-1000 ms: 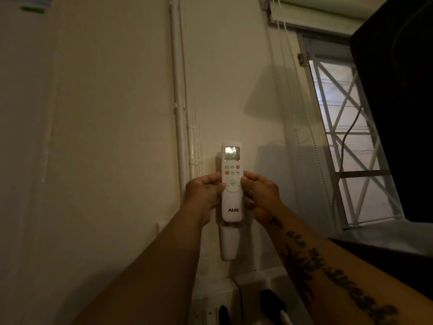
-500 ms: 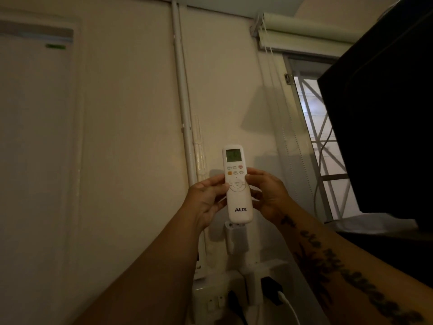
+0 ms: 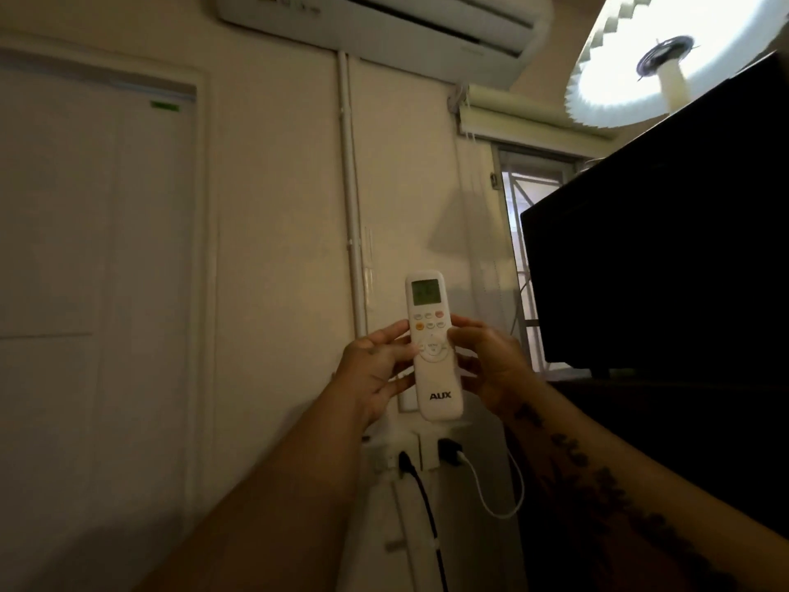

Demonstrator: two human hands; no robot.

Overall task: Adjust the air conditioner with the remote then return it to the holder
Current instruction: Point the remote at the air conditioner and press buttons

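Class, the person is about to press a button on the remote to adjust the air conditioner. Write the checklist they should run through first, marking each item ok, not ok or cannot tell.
1. Remote held securely: ok, the left hand and right hand grip its two sides.
2. Remote out of its holder: ok, it is lifted clear in the hands.
3. Display lit: ok, the screen glows, though its reading is too blurred to read.
4. Air conditioner in view: ok, mounted high on the wall above.
5. Remote tip points upward at the unit: ok, roughly.
6. Unit already running: cannot tell.
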